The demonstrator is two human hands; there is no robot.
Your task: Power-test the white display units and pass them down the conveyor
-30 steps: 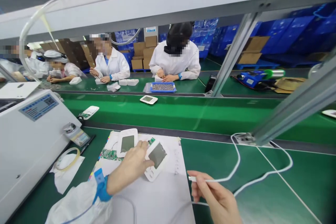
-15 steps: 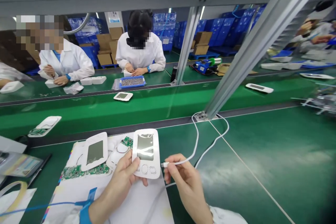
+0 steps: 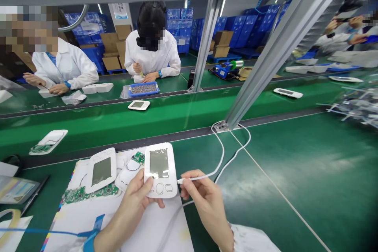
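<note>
My left hand (image 3: 138, 193) holds a white handheld unit (image 3: 159, 163) with a grey screen and outlined buttons, thumb on its front. My right hand (image 3: 204, 197) pinches the plug of a white cable (image 3: 203, 176). The plug's tip meets the right edge of the unit; how far it goes in, I cannot tell. Left of my left hand, a second white unit with a screen (image 3: 102, 170) leans over green circuit boards (image 3: 75, 195). Beside it lie a white rounded part (image 3: 125, 179) and another small green board (image 3: 138, 157). White paper (image 3: 156, 220) lies underneath.
A metal post (image 3: 265, 47) rises from the bench, cable looped around its foot. Across the green belt (image 3: 177, 114) lie white units (image 3: 138, 105). Two co-workers sit opposite, near a blue tray of small parts (image 3: 143, 89). Tape (image 3: 12, 220) lies at left.
My right hand has brought the plug from a small gap up to the unit's right edge. My view has shifted slightly. Opposite, the co-workers' hands have moved.
</note>
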